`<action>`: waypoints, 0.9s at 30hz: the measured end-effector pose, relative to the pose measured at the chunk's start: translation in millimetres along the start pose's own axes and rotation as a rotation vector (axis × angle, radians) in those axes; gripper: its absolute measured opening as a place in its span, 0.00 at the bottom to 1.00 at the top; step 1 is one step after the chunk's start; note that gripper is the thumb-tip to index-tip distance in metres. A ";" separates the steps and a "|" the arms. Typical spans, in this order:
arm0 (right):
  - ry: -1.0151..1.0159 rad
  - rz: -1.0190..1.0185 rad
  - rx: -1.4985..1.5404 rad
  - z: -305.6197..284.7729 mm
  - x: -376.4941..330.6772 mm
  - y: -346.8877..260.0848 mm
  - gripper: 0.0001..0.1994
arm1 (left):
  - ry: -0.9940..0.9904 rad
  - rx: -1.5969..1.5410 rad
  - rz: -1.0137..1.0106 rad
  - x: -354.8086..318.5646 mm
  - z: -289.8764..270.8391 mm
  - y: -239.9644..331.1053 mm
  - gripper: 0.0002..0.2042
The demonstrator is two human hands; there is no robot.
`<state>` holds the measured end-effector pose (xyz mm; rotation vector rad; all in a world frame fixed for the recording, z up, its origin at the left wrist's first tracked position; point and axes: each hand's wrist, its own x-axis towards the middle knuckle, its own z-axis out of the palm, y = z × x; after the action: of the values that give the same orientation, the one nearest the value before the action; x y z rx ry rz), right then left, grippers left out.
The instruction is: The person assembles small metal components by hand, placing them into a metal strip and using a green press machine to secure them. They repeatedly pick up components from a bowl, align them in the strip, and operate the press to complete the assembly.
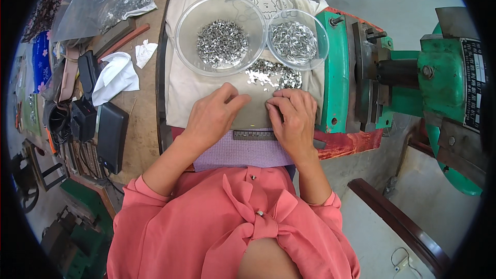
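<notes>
My left hand (214,113) is over a grey mat or plate (253,111), its fingers curled and its thumb and forefinger drawn together. Across a small gap, my right hand (294,119) rests with fingers bent and fingertips pressed together beside a pile of small shiny metal pieces (289,79). Whatever either hand pinches is too small or hidden to make out. Near the plate's front edge lies a dark slotted metal bar (254,135). Behind the pile stand a large clear tub (186,46) of small metal parts and a smaller clear tub (321,46) of thin silvery parts.
At the right is a green machine (444,72) with a dark shaft. A wooden table (150,72) at the left carries white tissue (116,77), a black box-shaped device (112,134) and a plastic bag (98,10). Purple cloth (243,154) hangs at the front.
</notes>
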<state>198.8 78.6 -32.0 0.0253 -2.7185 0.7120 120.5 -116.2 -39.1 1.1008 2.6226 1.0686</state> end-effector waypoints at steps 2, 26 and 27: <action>0.004 -0.008 0.044 -3.1 -3.6 -0.6 0.07 | -0.037 0.032 0.064 5.3 0.3 -3.4 0.11; 0.058 -0.003 -0.002 4.2 18.1 14.2 0.08 | -0.004 -0.169 -0.156 -14.7 -6.9 5.4 0.05; 0.030 0.014 -0.043 5.1 19.6 12.8 0.08 | 0.000 -0.183 -0.159 -19.4 -7.7 6.8 0.05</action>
<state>177.4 88.6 -36.0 -0.0139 -2.7071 0.6527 136.1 -130.1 -32.1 0.8394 2.5018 1.2427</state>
